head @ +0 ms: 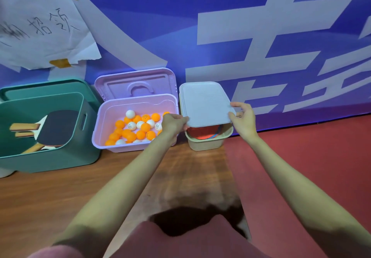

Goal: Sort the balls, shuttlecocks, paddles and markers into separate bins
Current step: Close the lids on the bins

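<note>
this looks like the closing step: both hands hold a pale lid [204,103] over the beige bin [208,141], tilted, its near edge raised above red disc-shaped markers [202,132] inside. the left hand [173,124] pinches the lid's near left corner with curled fingers; the right hand [244,117] grips the near right edge, thumb on top. next the lid likely needs lowering squarely onto the rim. just left of the left hand, balls [136,127] fill the lilac bin [112,139]; further left, paddles [54,131] lie in the green bin [60,160].

Both bare arms reach forward; the left hand [174,123] and right hand [244,119] each pinch a white lid's [204,103] near corners.
</note>
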